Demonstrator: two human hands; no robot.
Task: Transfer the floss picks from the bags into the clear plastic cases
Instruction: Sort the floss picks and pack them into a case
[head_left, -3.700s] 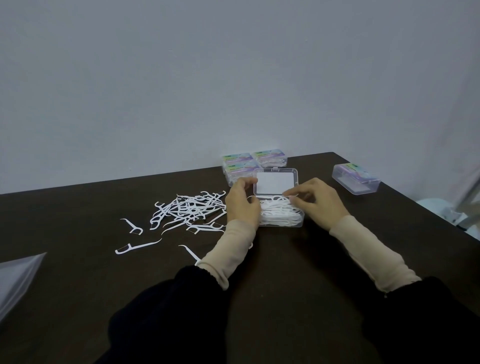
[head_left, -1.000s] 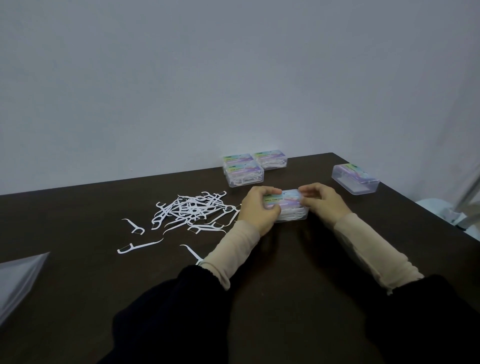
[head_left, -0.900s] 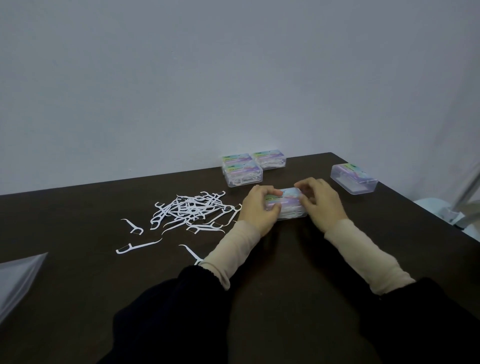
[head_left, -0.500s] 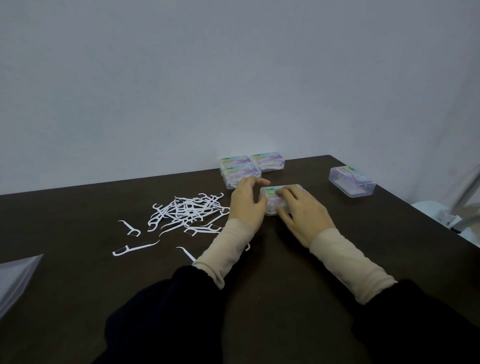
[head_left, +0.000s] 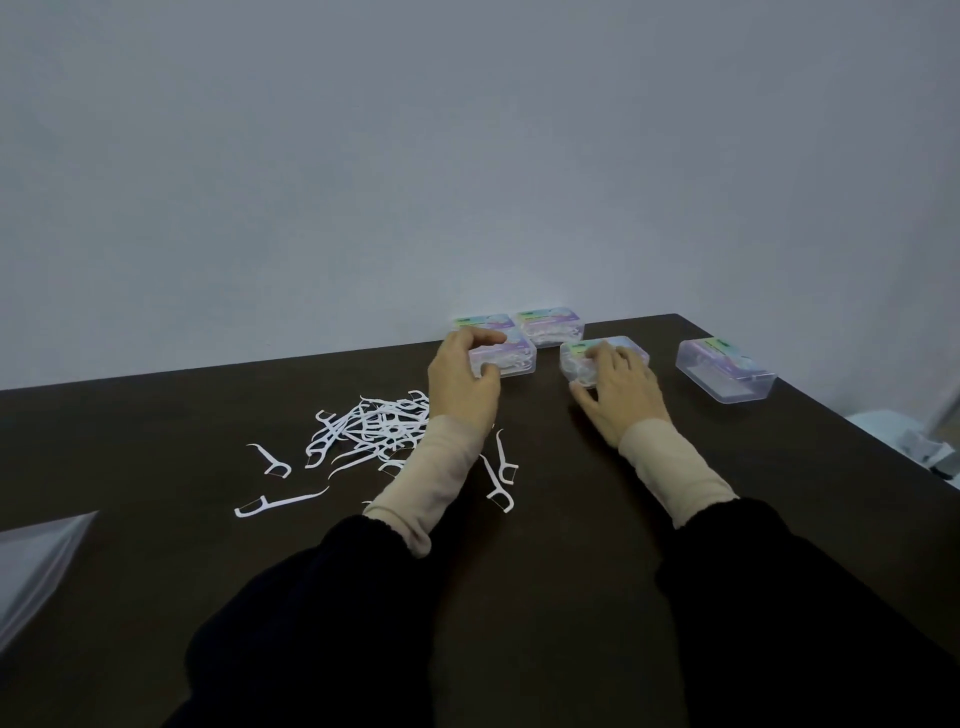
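Head camera view: a person's right hand rests its fingers on a closed, filled case at the back of the dark bench, fingers fairly straight with the thumb along the case's near side. The left hand curls thumb and fingers round the near-left corner of another filled case, which sits in front of a third, with a fourth just beside it. By the look of it, 4 cases are packed and shut. A fifth case, well apart to the right, appears to hold no picks. A loose pile of floss picks and several strays lie on the bench near the left sleeve, and a corner of a bag shows at the left edge, so much remains. Compared with 3.7 s ago, the case then open between both hands is now shut and set farther back, beside the other filled ones.
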